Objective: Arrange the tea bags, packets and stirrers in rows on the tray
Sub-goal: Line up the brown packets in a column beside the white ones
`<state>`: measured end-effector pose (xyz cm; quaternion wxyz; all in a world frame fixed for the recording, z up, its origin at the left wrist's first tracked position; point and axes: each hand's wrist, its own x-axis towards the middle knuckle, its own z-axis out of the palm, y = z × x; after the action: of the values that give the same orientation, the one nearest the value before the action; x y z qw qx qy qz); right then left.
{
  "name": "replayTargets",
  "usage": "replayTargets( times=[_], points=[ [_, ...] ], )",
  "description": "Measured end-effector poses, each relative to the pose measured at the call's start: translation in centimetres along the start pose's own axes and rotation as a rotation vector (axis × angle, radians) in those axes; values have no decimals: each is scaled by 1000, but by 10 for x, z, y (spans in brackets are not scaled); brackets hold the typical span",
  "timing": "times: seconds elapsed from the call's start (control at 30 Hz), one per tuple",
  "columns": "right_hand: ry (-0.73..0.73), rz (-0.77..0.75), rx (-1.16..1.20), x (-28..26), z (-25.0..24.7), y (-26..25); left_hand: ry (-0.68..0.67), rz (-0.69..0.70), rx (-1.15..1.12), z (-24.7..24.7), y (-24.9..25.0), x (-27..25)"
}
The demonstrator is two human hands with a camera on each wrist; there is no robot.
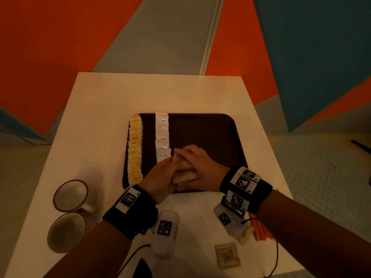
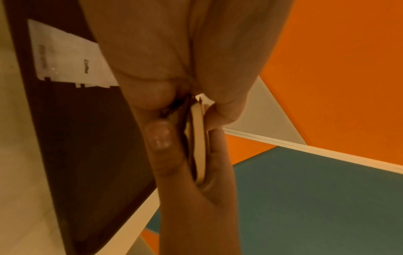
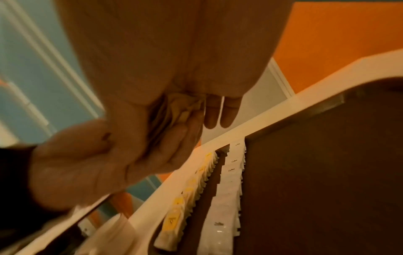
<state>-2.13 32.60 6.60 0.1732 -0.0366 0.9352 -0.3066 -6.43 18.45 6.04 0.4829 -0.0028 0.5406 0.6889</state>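
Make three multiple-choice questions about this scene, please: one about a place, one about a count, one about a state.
1. Where is the row of yellow tea bags?
A. along the tray's left edge
B. along its right edge
C. on the floor

2. How many cups stand left of the tray?
A. one
B. two
C. four

3. What are the hands doing?
A. resting flat on the table
B. both holding brown packets
C. lifting a cup

Answers: 1 A, the yellow row runs down the left edge, beside the white packets. 2 B, two cups stand there. 3 B, the left hand and right hand grip the bundle over the tray.
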Motion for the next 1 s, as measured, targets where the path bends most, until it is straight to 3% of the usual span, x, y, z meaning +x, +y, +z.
replayTargets(
  times=[0.13,0.43,0.8,1.0],
  points=[
    [25,-40,-187,1,7,-2,-16,-5,2,-1,4,5],
    [12,-72,-111,4,9,-2,-43,-40,-114,-7,2,8],
    [-24,-92,-366,1,16,-11,-28,-87,-238,-12,-5,7],
    [-182,-72,-374,2,18,-6,-49,-157,-207,-14,-2,3]
  ],
)
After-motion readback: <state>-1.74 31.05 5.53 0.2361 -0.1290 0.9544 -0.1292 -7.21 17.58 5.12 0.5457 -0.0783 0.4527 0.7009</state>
